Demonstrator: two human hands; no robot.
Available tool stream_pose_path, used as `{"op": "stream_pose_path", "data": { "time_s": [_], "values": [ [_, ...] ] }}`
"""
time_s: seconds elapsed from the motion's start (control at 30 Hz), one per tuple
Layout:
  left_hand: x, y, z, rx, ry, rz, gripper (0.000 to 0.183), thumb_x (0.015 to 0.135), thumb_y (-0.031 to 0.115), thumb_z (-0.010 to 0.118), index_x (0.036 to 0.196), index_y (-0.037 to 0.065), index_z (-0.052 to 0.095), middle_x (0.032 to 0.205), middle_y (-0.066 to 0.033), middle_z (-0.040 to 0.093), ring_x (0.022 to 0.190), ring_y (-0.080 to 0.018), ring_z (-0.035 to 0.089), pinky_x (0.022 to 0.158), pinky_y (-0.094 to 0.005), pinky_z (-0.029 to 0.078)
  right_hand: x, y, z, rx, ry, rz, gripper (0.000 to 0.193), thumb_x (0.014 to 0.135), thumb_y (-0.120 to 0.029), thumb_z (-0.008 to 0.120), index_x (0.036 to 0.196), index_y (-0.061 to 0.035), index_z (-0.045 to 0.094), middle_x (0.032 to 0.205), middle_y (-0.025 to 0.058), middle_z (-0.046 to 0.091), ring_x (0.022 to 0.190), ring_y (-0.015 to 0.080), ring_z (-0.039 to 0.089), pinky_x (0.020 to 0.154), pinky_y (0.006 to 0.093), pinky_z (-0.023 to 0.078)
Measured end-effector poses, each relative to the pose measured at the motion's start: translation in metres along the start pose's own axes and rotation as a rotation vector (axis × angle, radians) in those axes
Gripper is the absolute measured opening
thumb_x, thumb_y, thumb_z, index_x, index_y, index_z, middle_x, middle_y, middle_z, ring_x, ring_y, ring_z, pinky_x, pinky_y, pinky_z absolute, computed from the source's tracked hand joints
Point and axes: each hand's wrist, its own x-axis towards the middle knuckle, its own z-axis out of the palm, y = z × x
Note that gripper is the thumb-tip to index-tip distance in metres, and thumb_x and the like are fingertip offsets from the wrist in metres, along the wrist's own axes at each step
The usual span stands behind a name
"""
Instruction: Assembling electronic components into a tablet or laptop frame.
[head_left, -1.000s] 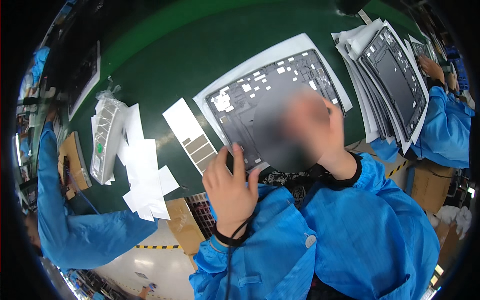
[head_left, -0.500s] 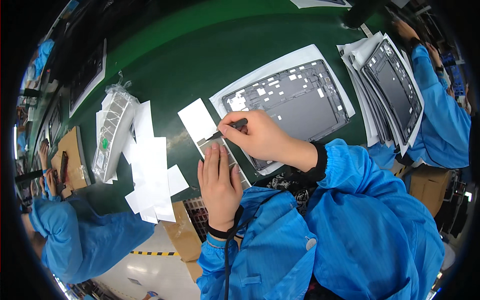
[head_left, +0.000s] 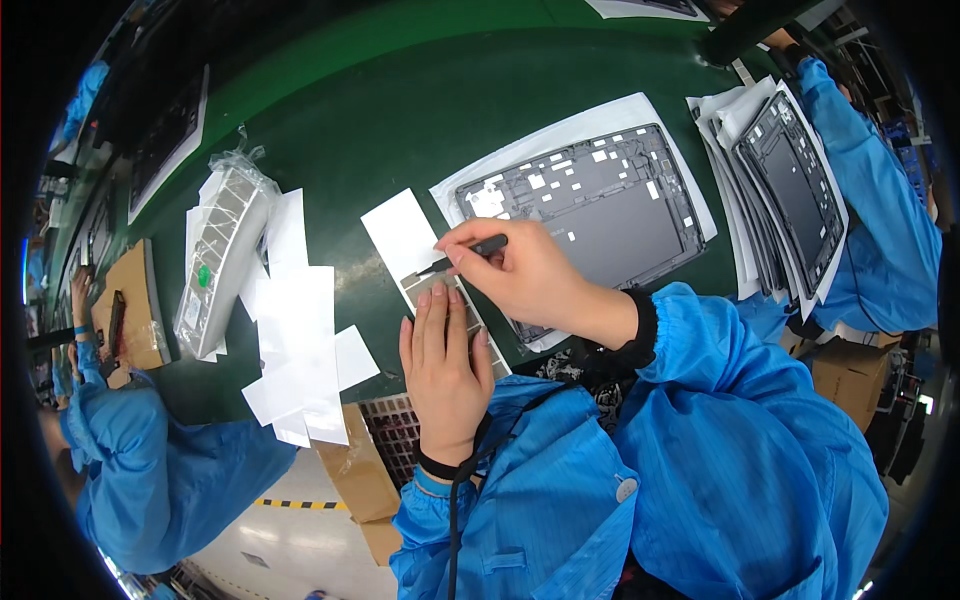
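My right hand (head_left: 535,275) is closed in a pinch on black tweezers (head_left: 489,245). Their tip meets a narrow white backing sheet (head_left: 398,232), just where its blank part gives way to grey rectangular stickers (head_left: 430,293). My left hand (head_left: 447,390) lies flat with fingers stretched out, pressing the sticker part of the sheet to the table. To the right, partly behind my right hand, a dark grey tablet back housing (head_left: 625,225) rests on white paper (head_left: 570,140). Small white pads dot its inner face.
Loose white sheets (head_left: 300,340) overlap at the left, beside a plastic-wrapped bundle of strips (head_left: 222,240). A stack of housings with paper between (head_left: 790,190) stands at the right. A dark post (head_left: 750,30) rises at the far right. Co-workers in blue sit on both sides.
The tweezers' tip has shifted slightly along the sheet, and more of the tweezers shows. My left hand stays flat on the sheet. The whole view has shifted a little.
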Motion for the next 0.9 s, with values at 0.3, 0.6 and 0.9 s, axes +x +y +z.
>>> {"op": "stream_pose_path", "data": {
  "time_s": [0.3, 0.6, 0.9],
  "values": [
    [0.013, 0.004, -0.016, -0.005, 0.01, -0.027, 0.044, 0.092, 0.006, 0.059, 0.136, 0.003, 0.056, 0.145, -0.0171, 0.05, 0.138, -0.0411, 0.041, 0.113, -0.0465, 0.034, -0.043, -0.017, -0.102, 0.23, 0.386, -0.253, 0.033, 0.097, -0.006, 0.06, 0.124, -0.0009, 0.042, 0.085, 0.0047, 0.063, 0.075, 0.0118, 0.064, 0.068, 0.0247, 0.052],
    [0.041, 0.103, -0.014, -0.17, -0.105, 0.134, 0.037, 0.085, 0.004, 0.068, 0.121, 0.0, 0.062, 0.12, -0.0165, 0.059, 0.108, -0.0354, 0.058, 0.093, -0.0447, 0.046, -0.123, 0.026, -0.219, 0.11, 0.609, -0.072, 0.036, 0.096, -0.009, 0.062, 0.124, -0.0002, 0.042, 0.084, 0.0041, 0.061, 0.078, 0.0128, 0.066, 0.069, 0.0253, 0.05],
    [0.068, 0.151, 0.052, -0.054, -0.248, 0.286, 0.061, 0.085, 0.012, 0.072, 0.142, 0.004, 0.049, 0.149, -0.0199, 0.044, 0.139, -0.0416, 0.039, 0.113, -0.0493, 0.033, -0.141, 0.027, -0.238, 0.083, 0.61, -0.036, 0.031, 0.094, -0.004, 0.062, 0.121, -0.001, 0.045, 0.088, 0.0046, 0.064, 0.08, 0.0115, 0.066, 0.07, 0.0239, 0.051]
  ]
}}
